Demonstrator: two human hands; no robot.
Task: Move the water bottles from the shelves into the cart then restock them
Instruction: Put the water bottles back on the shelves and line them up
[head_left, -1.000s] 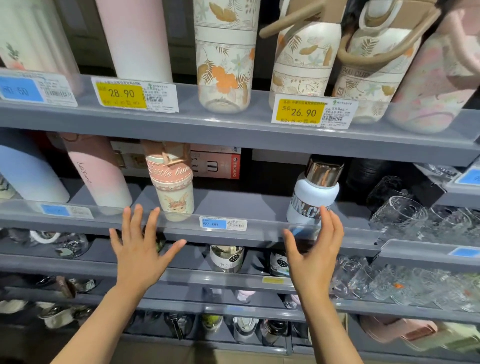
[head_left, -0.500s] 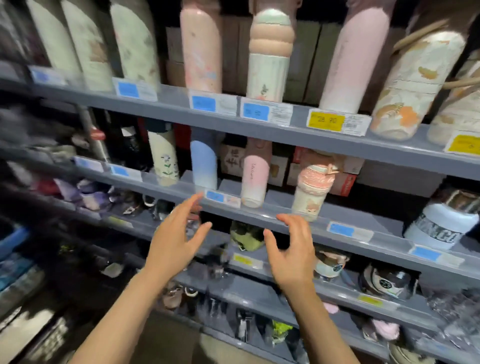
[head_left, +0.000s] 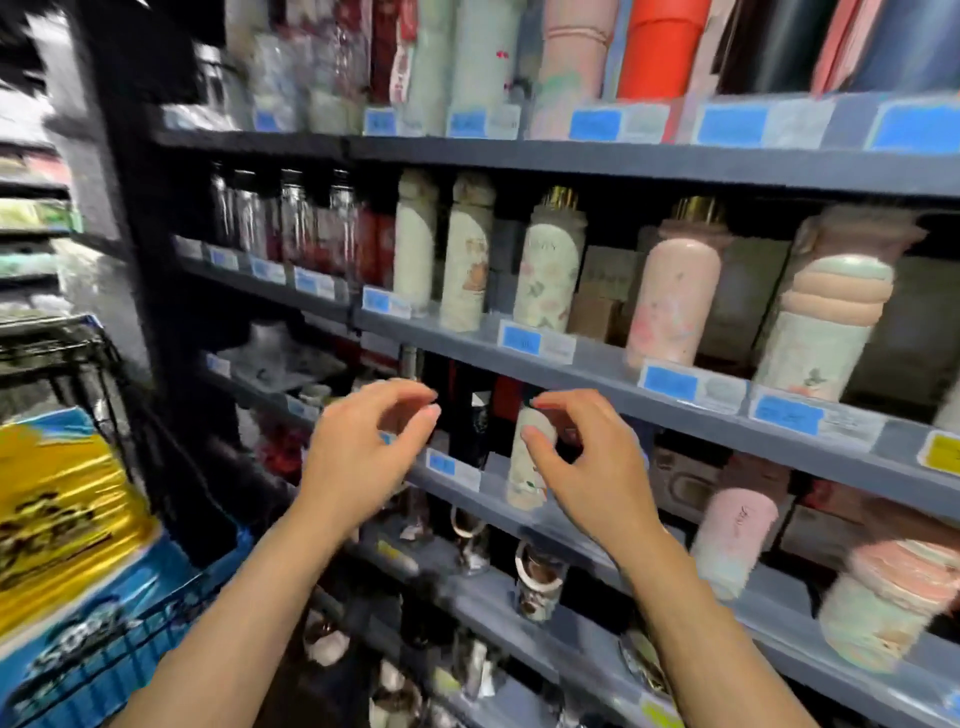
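Note:
Water bottles stand in rows on grey shelves (head_left: 597, 364). A cream floral bottle (head_left: 548, 270) and a pink bottle (head_left: 672, 296) are on the middle shelf. One shelf lower stands a slim cream bottle (head_left: 522, 473), just left of my right hand (head_left: 592, 467). That hand hovers in front of it with loosely curled fingers and holds nothing. My left hand (head_left: 363, 457) is raised beside it, fingers also loosely curled and empty. The cart (head_left: 78, 358), dark wire with a blue rim, is at the left edge. The whole view is motion-blurred.
A yellow and blue package (head_left: 62, 519) fills the cart. Glass jars (head_left: 291, 218) line the left of the middle shelf. Cups and small glassware sit on the bottom shelves (head_left: 535, 582). A dark shelf post (head_left: 130, 208) stands between cart and shelves.
The view has swung left along the shelves and the cart has come into sight. Both hands moved with it, and their fingers went from spread flat to loosely curled.

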